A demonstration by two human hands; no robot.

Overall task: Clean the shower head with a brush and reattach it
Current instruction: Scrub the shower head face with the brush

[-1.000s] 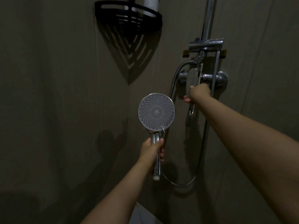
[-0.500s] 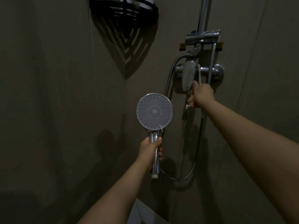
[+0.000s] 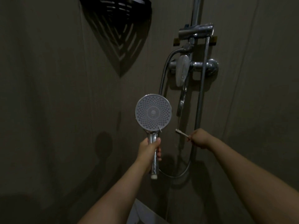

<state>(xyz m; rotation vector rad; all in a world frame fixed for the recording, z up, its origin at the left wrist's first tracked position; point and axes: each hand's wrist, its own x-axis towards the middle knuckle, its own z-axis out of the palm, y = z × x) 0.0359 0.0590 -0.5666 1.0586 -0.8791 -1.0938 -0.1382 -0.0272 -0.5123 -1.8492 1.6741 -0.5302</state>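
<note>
The shower head [image 3: 153,112] is a round grey disc full of small nozzles on a chrome handle, held upright with its face toward me. My left hand [image 3: 149,150] is shut around that handle. A chrome hose [image 3: 176,175] loops from the handle's lower end up to the mixer. To the right and slightly lower, my right hand [image 3: 198,138] grips a small pale brush [image 3: 181,132] like a toothbrush, whose bristled tip points left toward the shower head without touching it.
On the wall ahead are the chrome mixer valve with its lever [image 3: 182,70], the vertical riser pipe [image 3: 196,12] and a bracket [image 3: 195,31] near the top. A black corner basket [image 3: 116,7] hangs at upper left. A white edge [image 3: 140,212] shows at the bottom.
My right hand left the mixer lever and came down, now holding the brush beside the shower head. The left hand kept the shower head steady.
</note>
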